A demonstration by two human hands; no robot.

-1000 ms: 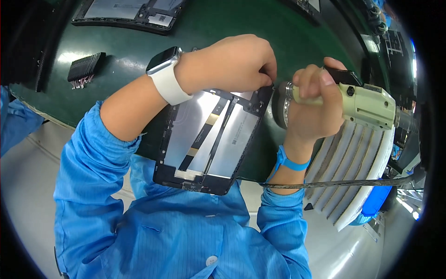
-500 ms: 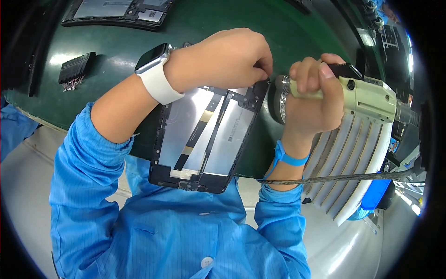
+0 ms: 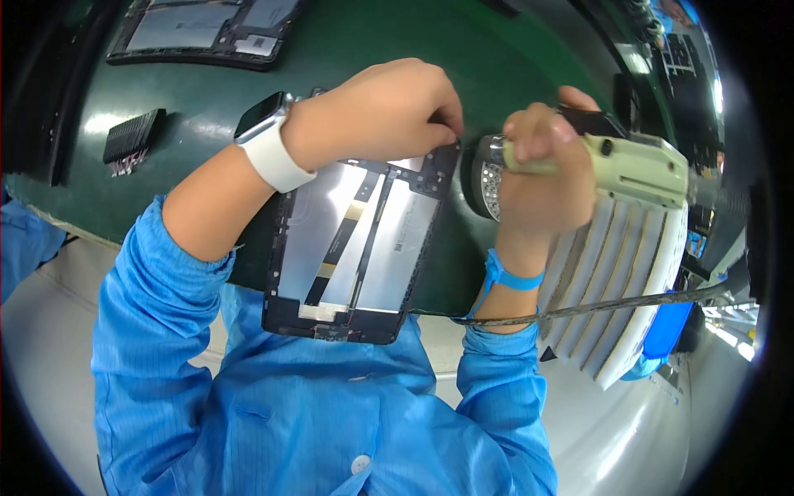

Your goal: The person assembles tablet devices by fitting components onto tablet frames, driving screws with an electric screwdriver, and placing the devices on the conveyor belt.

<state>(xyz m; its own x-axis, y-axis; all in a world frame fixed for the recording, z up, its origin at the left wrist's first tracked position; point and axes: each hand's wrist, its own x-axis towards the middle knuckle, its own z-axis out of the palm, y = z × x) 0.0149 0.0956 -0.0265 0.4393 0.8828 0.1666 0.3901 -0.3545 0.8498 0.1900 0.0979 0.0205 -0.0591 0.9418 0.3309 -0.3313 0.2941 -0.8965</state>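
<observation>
In front of me an opened tablet lies at a slant, silver inside with a black frame and dark ribbon cables. Its near end reaches the table's front edge. My left hand, a watch on its wrist, is bent over the far end. Thumb and forefinger are pinched together at the far right corner; what they hold there, if anything, is hidden. My right hand, slightly blurred, is wrapped round a pale green electric screwdriver held sideways, its silver collar to the left. The tool's tip cannot be made out. A round perforated metal dish is beside that hand.
Another opened tablet lies at the far left of the green table. Nearer is a black bundle of small parts with thin wires. A divided white rack stands at right, with a dark cable crossing before it.
The whole view has shifted slightly. My right hand and the electric screwdriver appear a little further left, the hand now blurred. My left fingers stay pinched at the tablet's corner.
</observation>
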